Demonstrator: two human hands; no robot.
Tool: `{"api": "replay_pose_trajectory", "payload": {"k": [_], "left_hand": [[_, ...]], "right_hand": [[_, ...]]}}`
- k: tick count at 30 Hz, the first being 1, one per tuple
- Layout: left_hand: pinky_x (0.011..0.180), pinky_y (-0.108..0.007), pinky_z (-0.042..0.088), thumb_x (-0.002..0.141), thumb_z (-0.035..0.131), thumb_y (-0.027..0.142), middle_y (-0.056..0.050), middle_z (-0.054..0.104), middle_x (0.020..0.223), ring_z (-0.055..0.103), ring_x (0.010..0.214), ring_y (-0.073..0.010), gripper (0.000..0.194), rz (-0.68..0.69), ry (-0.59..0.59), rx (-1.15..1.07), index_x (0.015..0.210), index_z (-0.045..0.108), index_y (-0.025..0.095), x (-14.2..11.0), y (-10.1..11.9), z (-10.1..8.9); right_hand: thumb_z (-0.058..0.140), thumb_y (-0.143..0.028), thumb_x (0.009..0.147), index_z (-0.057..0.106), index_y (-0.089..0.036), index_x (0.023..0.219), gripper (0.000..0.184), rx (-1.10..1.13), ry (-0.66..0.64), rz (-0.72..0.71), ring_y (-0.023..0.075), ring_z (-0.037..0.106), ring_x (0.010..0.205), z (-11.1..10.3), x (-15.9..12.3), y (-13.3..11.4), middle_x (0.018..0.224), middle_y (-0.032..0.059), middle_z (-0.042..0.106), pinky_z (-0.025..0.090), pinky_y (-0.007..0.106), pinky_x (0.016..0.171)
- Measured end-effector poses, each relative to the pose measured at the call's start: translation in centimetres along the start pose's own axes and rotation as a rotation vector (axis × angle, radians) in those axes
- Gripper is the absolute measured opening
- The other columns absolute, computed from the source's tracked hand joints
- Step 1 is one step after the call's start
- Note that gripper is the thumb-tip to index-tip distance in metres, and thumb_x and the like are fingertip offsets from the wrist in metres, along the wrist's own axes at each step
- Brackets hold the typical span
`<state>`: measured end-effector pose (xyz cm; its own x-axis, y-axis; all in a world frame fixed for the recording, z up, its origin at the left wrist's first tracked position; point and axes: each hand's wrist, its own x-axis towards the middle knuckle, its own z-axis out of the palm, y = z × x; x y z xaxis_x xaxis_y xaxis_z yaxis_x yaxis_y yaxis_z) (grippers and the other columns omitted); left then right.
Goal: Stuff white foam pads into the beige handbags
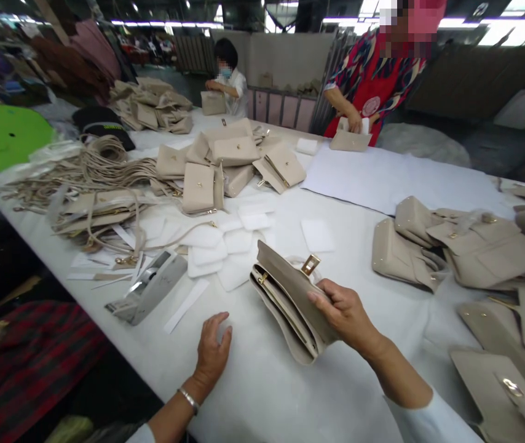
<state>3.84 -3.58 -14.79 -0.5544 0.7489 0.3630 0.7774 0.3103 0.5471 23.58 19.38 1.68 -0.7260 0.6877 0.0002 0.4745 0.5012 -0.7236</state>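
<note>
A beige handbag (pixel 285 307) with a zipped inner pocket and a gold clasp on its flap is tilted above the white table (pixel 262 400). My right hand (pixel 345 317) grips it at its right end, thumb on the outer face. The bag's mouth gapes towards me. To its left, my left hand (pixel 213 347) hovers at or just over the tabletop, fingers curved and apart, holding nothing. White foam sheets (pixel 209 249) lie scattered beyond my hands. Left of them stands a grey tape dispenser (pixel 154 289), with a white paper strip (pixel 186 306) beside it.
Beige bags are piled at the centre back (pixel 235 151) and along the right side (pixel 488 246). Coiled straps (pixel 106 163) fill the left. A co-worker in a red apron (pixel 368 92) handles a bag across the table; another person (pixel 235 86) works farther back. A plaid-clothed person (pixel 36 363) is at left.
</note>
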Motion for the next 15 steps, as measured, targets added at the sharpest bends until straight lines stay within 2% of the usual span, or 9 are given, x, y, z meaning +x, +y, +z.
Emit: {"api": "replay_pose_trajectory", "payload": {"k": [2, 5, 7, 10, 12, 15], "left_hand": [[0.095, -0.046, 0.045, 0.087, 0.045, 0.019, -0.011, 0.059, 0.112, 0.052, 0.111, -0.0234, 0.029, 0.114, 0.031, -0.064, 0.116, 0.049, 0.018, 0.6, 2.1, -2.3], [0.102, -0.049, 0.039, 0.084, 0.046, 0.011, -0.011, 0.055, 0.122, 0.042, 0.124, -0.0255, 0.041, 0.333, -0.024, -0.033, 0.124, 0.047, 0.021, 1.4, 5.0, -5.0], [0.104, -0.05, 0.034, 0.083, 0.045, 0.01, -0.009, 0.052, 0.127, 0.036, 0.129, -0.0259, 0.046, 0.421, -0.106, 0.017, 0.127, 0.046, 0.025, 1.9, 6.2, -5.9], [0.105, -0.05, 0.032, 0.084, 0.042, 0.01, -0.009, 0.051, 0.128, 0.036, 0.129, -0.0254, 0.044, 0.486, -0.257, 0.039, 0.125, 0.05, 0.025, 2.0, 6.4, -5.8], [0.103, -0.046, 0.036, 0.084, 0.041, 0.011, -0.009, 0.054, 0.122, 0.04, 0.124, -0.0241, 0.04, 0.508, -0.326, 0.002, 0.12, 0.054, 0.022, 1.5, 6.0, -5.2], [0.098, -0.044, 0.041, 0.084, 0.04, 0.01, -0.01, 0.056, 0.116, 0.044, 0.12, -0.0235, 0.036, 0.541, -0.353, -0.084, 0.115, 0.057, 0.02, 0.3, 5.7, -4.3]], "right_hand": [[0.047, -0.049, 0.084, 0.045, -0.02, 0.064, 0.036, 0.088, -0.021, 0.026, 0.011, 0.039, 0.056, 0.4, -1.5, -0.1, 0.059, -0.0031, 0.041, 0.032, 0.022, 0.052], [0.051, -0.052, 0.081, 0.046, -0.019, 0.065, 0.037, 0.27, -0.079, 0.106, 0.0105, 0.039, 0.056, 0.6, -3.4, 0.0, 0.06, -0.0029, 0.042, 0.033, 0.021, 0.05], [0.054, -0.055, 0.079, 0.047, -0.019, 0.066, 0.039, 0.367, -0.162, 0.176, 0.0098, 0.039, 0.054, 0.7, -4.2, -0.1, 0.06, -0.0032, 0.043, 0.033, 0.021, 0.048], [0.054, -0.058, 0.077, 0.048, -0.019, 0.069, 0.04, 0.393, -0.276, 0.265, 0.0098, 0.041, 0.051, 1.2, -4.7, 0.7, 0.06, -0.0037, 0.046, 0.034, 0.021, 0.047], [0.048, -0.057, 0.082, 0.049, -0.019, 0.071, 0.039, 0.22, -0.261, 0.315, 0.0115, 0.046, 0.054, 2.1, -4.7, 2.3, 0.061, -0.0025, 0.05, 0.038, 0.023, 0.05], [0.051, -0.042, 0.082, 0.056, -0.017, 0.08, 0.025, -0.257, -0.208, 0.402, 0.0182, 0.055, 0.07, 3.9, -4.7, 5.1, 0.076, 0.0043, 0.061, 0.044, 0.029, 0.064]]}}
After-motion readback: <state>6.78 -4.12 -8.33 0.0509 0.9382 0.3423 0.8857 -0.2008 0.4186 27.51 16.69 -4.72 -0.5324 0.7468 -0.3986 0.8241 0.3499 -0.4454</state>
